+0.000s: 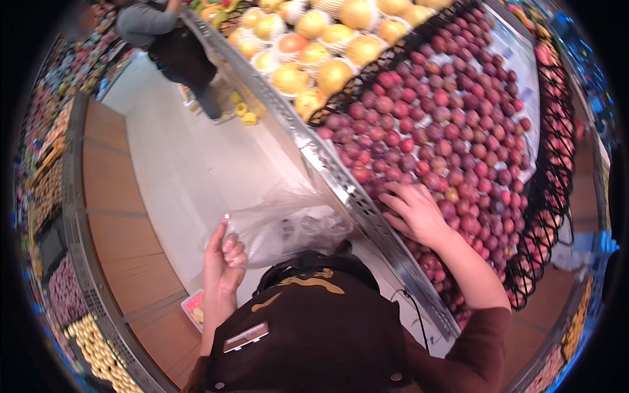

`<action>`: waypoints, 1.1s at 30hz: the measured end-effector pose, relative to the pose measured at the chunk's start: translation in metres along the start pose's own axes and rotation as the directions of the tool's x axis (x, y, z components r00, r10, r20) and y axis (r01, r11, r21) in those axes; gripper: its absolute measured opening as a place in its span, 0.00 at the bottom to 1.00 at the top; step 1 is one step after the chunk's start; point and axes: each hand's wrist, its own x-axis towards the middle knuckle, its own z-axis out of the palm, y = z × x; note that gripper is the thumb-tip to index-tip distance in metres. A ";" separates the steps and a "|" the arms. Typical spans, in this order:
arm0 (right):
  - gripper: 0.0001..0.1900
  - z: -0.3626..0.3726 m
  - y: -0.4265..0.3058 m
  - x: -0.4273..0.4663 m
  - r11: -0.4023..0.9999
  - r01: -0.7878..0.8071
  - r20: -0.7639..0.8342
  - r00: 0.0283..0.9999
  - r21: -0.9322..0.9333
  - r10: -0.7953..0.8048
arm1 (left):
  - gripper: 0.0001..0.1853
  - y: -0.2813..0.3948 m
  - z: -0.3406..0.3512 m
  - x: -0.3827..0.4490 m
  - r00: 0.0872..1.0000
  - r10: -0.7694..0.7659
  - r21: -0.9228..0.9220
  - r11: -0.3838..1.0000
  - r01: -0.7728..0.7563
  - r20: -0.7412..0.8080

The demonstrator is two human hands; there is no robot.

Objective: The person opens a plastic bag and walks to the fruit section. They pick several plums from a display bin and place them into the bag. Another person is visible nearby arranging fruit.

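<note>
My left hand (227,258) grips the edge of a clear plastic bag (290,226), pinched between thumb and fingers. The thin bag spreads to the right in front of my dark apron, and crumpled film shows near the stand's metal rail. On the other side, my right hand (415,213) rests palm down over red-purple plums (452,132) near the front of the display. Its fingers are spread among the fruit, and no plum shows clearly lifted in them. The fingertips partly hide the plums beneath.
A perforated metal rail (324,167) edges the plum stand. Black netting (363,83) divides the plums from yellow fruit in foam sleeves (336,34). A person (167,44) stands up the aisle, near yellow pieces (249,118) on the floor. A brown-sided stand (132,240) lines the left.
</note>
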 end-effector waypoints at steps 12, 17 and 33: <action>0.23 -0.016 0.056 0.034 0.963 0.271 0.557 0.801 -0.012 -0.218 | 0.14 -0.092 -0.008 -0.039 0.975 0.222 0.050 0.974 -0.221 -0.005; 0.25 -0.027 0.045 0.053 0.958 0.282 0.632 0.733 0.053 -0.251 | 0.13 -0.102 -0.035 -0.071 0.948 0.311 -0.002 0.950 -0.312 -0.069; 0.25 0.001 0.020 0.060 0.922 0.382 0.203 0.910 -0.064 -0.362 | 0.05 -0.149 -0.103 -0.033 0.951 0.038 -0.039 0.999 -0.027 0.306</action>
